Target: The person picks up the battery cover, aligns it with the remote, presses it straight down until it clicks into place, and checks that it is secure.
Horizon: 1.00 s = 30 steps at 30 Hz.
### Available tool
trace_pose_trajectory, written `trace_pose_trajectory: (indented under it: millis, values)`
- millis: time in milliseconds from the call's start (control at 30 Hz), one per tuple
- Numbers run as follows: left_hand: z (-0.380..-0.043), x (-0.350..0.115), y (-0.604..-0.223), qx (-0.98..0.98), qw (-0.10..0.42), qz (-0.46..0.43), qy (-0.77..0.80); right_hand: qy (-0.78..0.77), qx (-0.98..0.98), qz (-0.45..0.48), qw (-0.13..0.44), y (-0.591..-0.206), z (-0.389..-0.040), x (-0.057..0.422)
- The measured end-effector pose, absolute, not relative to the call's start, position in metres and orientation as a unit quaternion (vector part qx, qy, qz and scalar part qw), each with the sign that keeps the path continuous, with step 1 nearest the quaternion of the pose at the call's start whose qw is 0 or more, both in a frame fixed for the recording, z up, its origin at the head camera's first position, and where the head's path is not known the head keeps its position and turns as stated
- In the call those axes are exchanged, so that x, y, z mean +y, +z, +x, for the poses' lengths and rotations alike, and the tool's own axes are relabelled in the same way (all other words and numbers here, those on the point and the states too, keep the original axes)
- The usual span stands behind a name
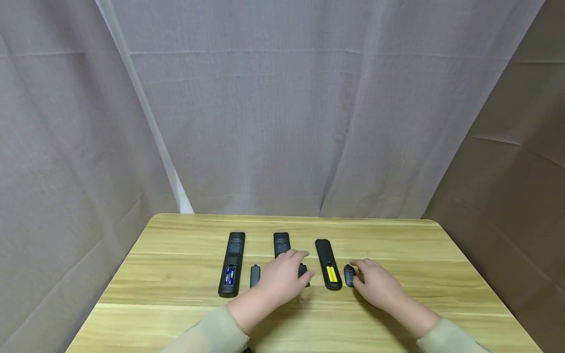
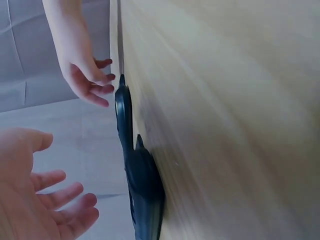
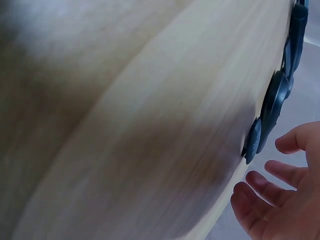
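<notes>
Above the middle black remote hovers my left hand, fingers spread and relaxed, hiding the remote's lower part. A small dark battery cover shows between its thumb and forefinger; the left wrist view shows nothing held. My right hand is beside the right-hand battery cover, its fingers loosely bent and apart from it in the right wrist view. Left of that cover lies the right remote, back up, with yellow batteries in its exposed compartment.
The left remote lies back up with blue batteries showing. A grey battery cover sits between it and my left hand. All rest on a wooden table, with grey curtains behind.
</notes>
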<state>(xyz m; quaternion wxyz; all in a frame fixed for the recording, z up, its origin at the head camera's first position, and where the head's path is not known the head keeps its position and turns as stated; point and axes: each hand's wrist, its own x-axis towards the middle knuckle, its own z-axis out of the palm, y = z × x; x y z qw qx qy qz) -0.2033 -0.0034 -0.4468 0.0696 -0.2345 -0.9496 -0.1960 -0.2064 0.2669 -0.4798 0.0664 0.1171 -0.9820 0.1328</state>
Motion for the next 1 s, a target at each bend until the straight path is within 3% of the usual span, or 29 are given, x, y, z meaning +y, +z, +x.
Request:
trace_pose_trajectory:
  millis: [1000]
  values:
    - [-0.240,0.074,-0.452,-0.966,-0.038,-0.119,-0.227,0.116,-0.988,0.102,0.020,-0.489,-0.221,0.259]
